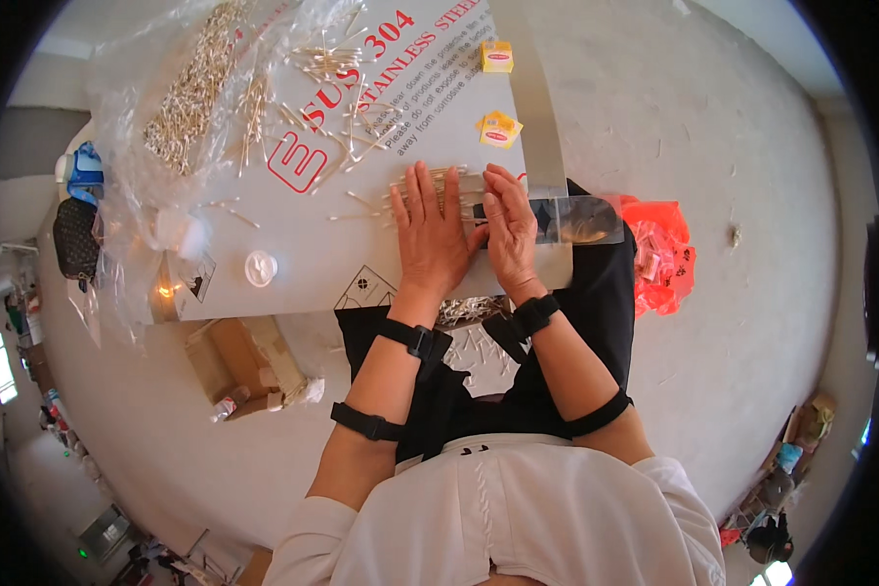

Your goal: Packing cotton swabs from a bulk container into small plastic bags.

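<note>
On the grey sheet-covered table, my left hand (430, 239) lies nearly flat, fingers stretched over a pile of cotton swabs (450, 182). Beside it my right hand (511, 234) has its fingers extended and slightly bent, edging the right end of the same swabs. The two hands almost meet at the left thumb. A clear plastic pouch (596, 221) with a dark part extends past the table's right edge, next to the right hand; its left end is partly hidden by that hand. More loose swabs (359, 127) are scattered ahead of the hands.
A big clear bag of swabs (190, 103) fills the far left. Two small yellow packets (496, 57) (499, 130) sit far right. A round white container (261, 269) stands left. Below are a cardboard box (244, 363), a red plastic bag (660, 259) and swabs (483, 350) on the floor.
</note>
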`<action>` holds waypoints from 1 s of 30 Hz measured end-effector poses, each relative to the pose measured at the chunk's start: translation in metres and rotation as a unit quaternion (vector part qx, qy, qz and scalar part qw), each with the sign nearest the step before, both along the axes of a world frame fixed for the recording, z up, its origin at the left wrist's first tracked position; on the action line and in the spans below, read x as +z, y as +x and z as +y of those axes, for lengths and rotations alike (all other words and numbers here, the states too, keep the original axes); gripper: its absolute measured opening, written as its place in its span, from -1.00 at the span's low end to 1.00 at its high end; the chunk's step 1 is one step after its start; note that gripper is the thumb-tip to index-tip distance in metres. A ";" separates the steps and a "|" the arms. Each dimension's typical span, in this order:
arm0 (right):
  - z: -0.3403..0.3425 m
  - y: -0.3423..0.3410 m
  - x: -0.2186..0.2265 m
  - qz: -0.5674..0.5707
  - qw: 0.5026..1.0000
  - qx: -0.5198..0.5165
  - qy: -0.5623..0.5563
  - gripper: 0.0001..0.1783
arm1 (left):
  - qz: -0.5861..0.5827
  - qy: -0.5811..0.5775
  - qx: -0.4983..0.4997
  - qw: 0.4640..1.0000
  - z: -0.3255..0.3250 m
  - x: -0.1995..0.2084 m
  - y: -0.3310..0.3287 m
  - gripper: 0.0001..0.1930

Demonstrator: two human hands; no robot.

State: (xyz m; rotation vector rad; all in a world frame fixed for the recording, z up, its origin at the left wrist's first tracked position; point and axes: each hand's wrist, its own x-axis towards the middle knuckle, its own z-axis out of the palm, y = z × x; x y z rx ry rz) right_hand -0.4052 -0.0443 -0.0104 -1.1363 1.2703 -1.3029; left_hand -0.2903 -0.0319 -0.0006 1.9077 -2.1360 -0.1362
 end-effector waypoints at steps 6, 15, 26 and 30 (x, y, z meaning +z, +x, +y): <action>-0.004 -0.007 0.009 0.150 0.980 0.052 -0.121 -0.53 | 0.057 -0.018 -0.007 0.998 -0.001 0.009 0.059 -0.37; -0.021 0.007 0.004 0.462 0.843 0.189 -0.203 -0.21 | 0.055 -0.063 -0.008 0.997 0.017 0.008 0.117 -0.68; -0.022 0.004 0.000 0.440 0.851 0.197 -0.207 -0.29 | 0.045 -0.123 0.059 0.990 -0.036 -0.003 0.118 -0.87; -0.023 0.003 0.005 0.378 0.880 0.202 -0.204 -0.33 | 0.091 -0.126 -0.026 0.987 -0.073 0.000 0.080 -0.90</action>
